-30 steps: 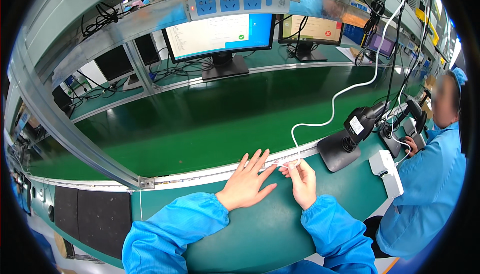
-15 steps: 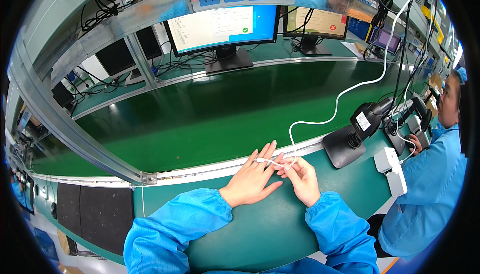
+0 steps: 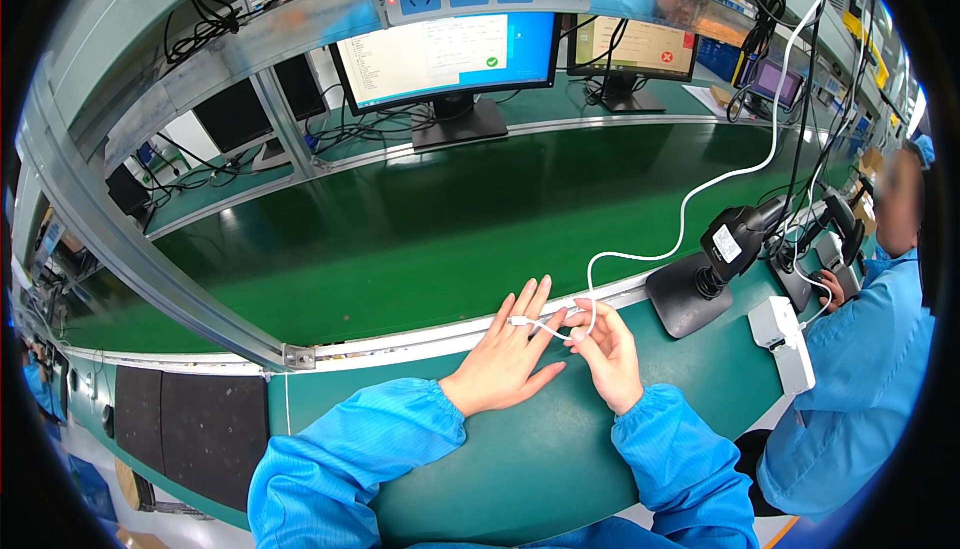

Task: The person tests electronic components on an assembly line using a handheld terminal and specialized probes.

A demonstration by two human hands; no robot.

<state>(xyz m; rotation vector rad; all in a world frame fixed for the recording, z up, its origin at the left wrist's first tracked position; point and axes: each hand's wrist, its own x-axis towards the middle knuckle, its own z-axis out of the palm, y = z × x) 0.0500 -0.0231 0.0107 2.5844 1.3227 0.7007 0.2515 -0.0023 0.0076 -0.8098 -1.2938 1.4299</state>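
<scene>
A white cable (image 3: 685,219) runs down from the upper right to my hands, its small plug (image 3: 519,321) lying over the back of my left hand's fingers. My left hand (image 3: 505,357) rests palm down at the bench's far edge, fingers spread and stretched out. Just to its right, my right hand (image 3: 607,354) pinches the cable between thumb and fingertips, a short way behind the plug. A barcode scanner (image 3: 735,244) on a black stand is to the right of my right hand.
A green conveyor belt (image 3: 420,259) lies beyond the green bench (image 3: 470,479). Farther back are a monitor (image 3: 450,59) and a second monitor (image 3: 635,47). White boxy devices (image 3: 782,344) sit at the right, beside a co-worker in a blue sleeve (image 3: 850,349). Black mats (image 3: 213,439) lie at left.
My right hand has shifted very slightly, and the cable's loop beside it has moved a little to the right. My left hand stays nearly still.
</scene>
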